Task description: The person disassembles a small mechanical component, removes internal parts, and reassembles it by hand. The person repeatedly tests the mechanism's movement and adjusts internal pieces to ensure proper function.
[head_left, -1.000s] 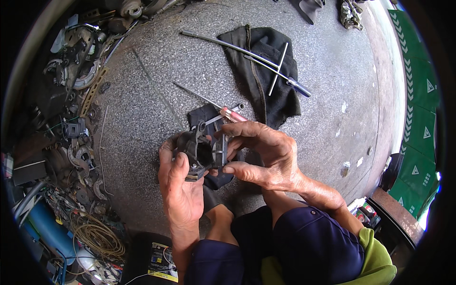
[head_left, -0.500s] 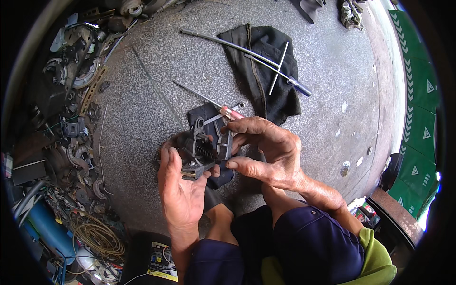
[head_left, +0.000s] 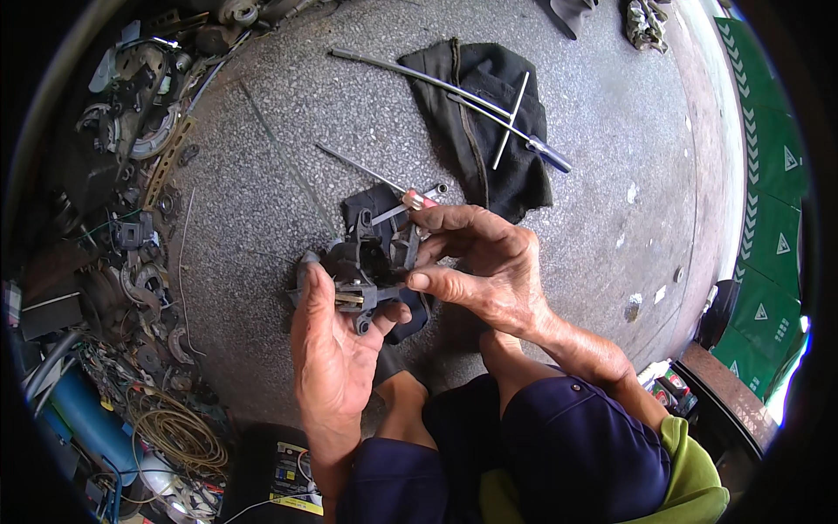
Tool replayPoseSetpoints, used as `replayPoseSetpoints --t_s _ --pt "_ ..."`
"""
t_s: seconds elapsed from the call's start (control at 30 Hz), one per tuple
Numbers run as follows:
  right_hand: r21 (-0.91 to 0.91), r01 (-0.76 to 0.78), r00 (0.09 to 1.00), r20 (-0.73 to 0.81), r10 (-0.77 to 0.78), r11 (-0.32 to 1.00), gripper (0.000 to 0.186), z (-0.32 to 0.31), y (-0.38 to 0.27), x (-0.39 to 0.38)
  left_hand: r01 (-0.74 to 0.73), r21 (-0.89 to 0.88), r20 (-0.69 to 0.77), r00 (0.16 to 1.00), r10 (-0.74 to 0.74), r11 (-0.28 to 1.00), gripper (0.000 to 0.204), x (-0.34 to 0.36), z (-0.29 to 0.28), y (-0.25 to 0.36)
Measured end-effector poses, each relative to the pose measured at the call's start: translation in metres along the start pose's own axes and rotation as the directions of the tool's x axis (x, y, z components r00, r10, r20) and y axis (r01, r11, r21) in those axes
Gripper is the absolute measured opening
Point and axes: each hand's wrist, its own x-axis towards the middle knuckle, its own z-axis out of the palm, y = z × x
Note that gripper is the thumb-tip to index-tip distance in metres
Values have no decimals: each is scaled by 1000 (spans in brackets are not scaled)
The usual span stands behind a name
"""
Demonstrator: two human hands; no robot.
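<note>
My left hand (head_left: 336, 358) cradles a dark metal machine part (head_left: 349, 262) with lugs and a narrow brass-coloured strip on its near side. The palm faces up, and the fingers wrap beneath and behind the part. From the right, my right hand (head_left: 489, 275) pinches a small dark side piece (head_left: 405, 247) against the part, thumb low and index finger high. A dark hollow shows between the two; whether they touch cannot be told. Beyond them on the floor lie a screwdriver (head_left: 358, 166) with a pinkish clear handle and a wrench (head_left: 406, 206), over a dark cloth (head_left: 367, 201).
Farther off, a black cloth (head_left: 515, 188) bears a T-handle wrench (head_left: 393, 66) and a blue-handled screwdriver (head_left: 550, 155). Metal scrap (head_left: 144, 279), coiled cable (head_left: 179, 432) and a blue cylinder (head_left: 92, 419) crowd the left. A green sheet (head_left: 768, 227) lines the right edge.
The machine part has tilted in my left hand, showing its brass-coloured strip more fully. The coil spring seen between part and side piece is no longer in sight. My right hand shifted slightly left.
</note>
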Motion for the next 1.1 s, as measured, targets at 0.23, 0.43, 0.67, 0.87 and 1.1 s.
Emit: replayPoseSetpoints --t_s 0.23,0.43,0.67,0.87,1.1 --pt "-79 -37 999 34 40 996 50 -3 -4 2 20 28 -15 1000 -20 999 39 2 1 0" --pt "-248 -1 984 173 46 969 48 -10 -12 5 -21 72 23 1000 20 997 37 4 -6 -5" --pt "-237 13 992 127 18 972 47 -8 -10 3 45 7 44 998 -45 999 35 4 -4 -1" --pt "15 -189 976 113 186 982 47 -10 -7 6 57 -34 54 997 -55 998 34 2 -4 -1" --pt "156 -160 976 171 133 975 49 -13 -8 8 -70 -66 108 991 77 995 35 -1 -3 2"
